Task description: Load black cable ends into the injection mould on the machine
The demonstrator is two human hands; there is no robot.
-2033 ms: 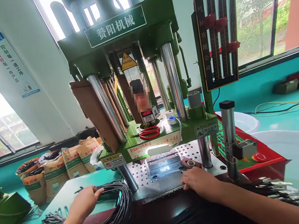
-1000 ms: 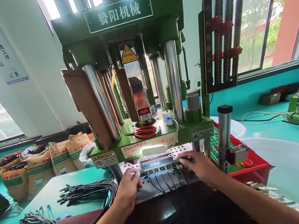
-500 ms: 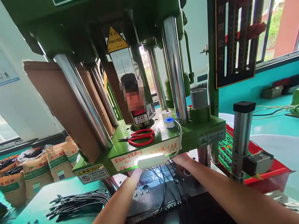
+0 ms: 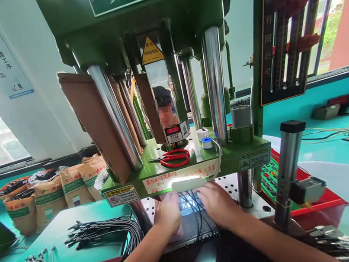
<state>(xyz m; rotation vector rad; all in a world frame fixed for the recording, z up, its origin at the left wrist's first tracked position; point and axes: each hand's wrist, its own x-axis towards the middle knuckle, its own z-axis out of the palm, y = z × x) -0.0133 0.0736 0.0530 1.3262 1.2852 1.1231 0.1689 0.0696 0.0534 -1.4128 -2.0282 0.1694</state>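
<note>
Beneath the green press (image 4: 246,148), a metal mould plate (image 4: 193,226) lies with several black cables (image 4: 198,213) hanging over its front edge. My left hand (image 4: 169,213) is at the plate's left side, its fingers bent in and partly hidden. On the right side my right hand (image 4: 218,203) mirrors it, fingers curled at the plate close to the cables. Both hands appear closed on the plate, though the fingertips are hard to see. A white lamp bar (image 4: 187,184) shines just above them.
Red-handled scissors (image 4: 175,158) and a blue-and-white spool (image 4: 207,142) lie on the press ledge. Bundles of cables (image 4: 101,234) cover part of the left table. A red control box (image 4: 323,203) and a steel post (image 4: 287,171) stand right. Cardboard (image 4: 94,130) leans left.
Both hands have come back toward me from under the press ledge and now show over the mould plate. The view has shifted slightly, so the press appears farther right.
</note>
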